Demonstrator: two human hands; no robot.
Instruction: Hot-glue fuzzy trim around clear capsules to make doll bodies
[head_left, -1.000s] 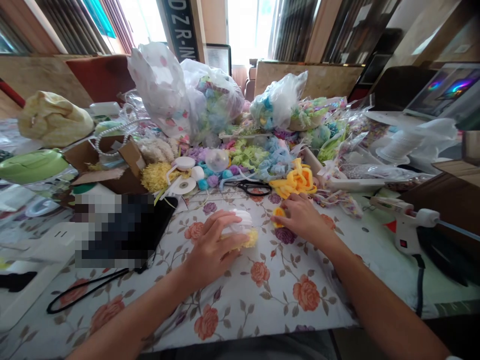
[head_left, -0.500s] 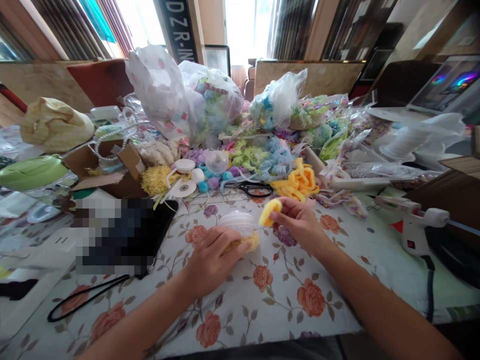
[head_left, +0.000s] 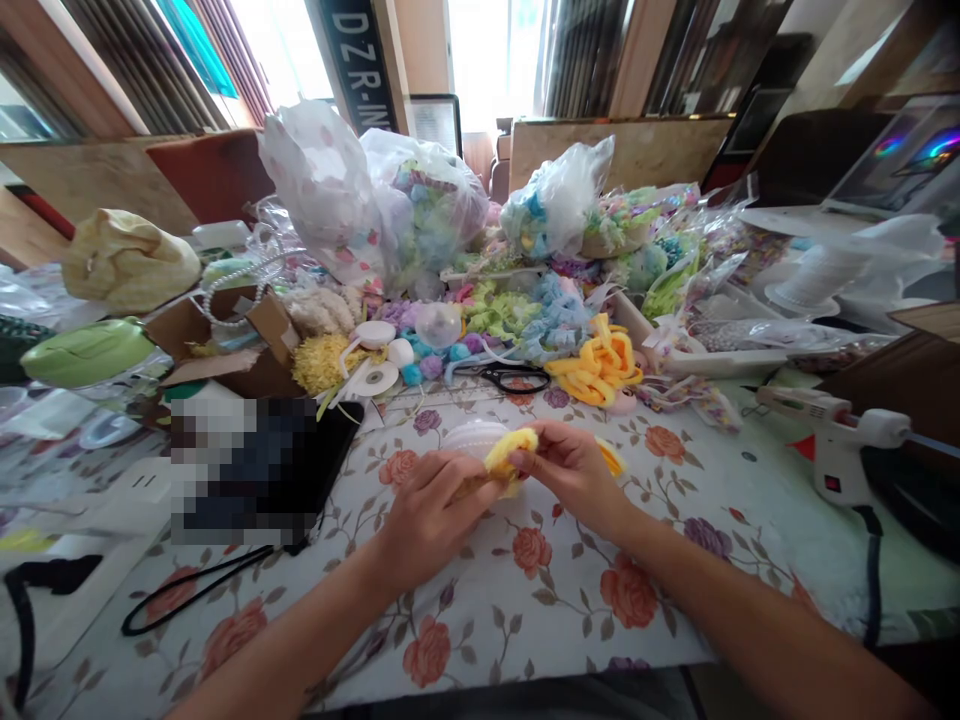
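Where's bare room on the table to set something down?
White floral tablecloth lies bare between the forearms, nearside of left hand and right hand; also between right forearm and white glue gun, bar a small grey disc. Crowded: the far half, from black-handled scissors and fuzzy yellow-orange loops back to translucent plastic bags.

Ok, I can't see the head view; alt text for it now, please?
The right hand pinches a fuzzy yellow piece close beside the left hand, whose own hold is mostly hidden, above a floral tablecloth. Beyond them are black-handled scissors and a heap of yellow-orange strips, with plastic bags farther back and a glue gun to the right.
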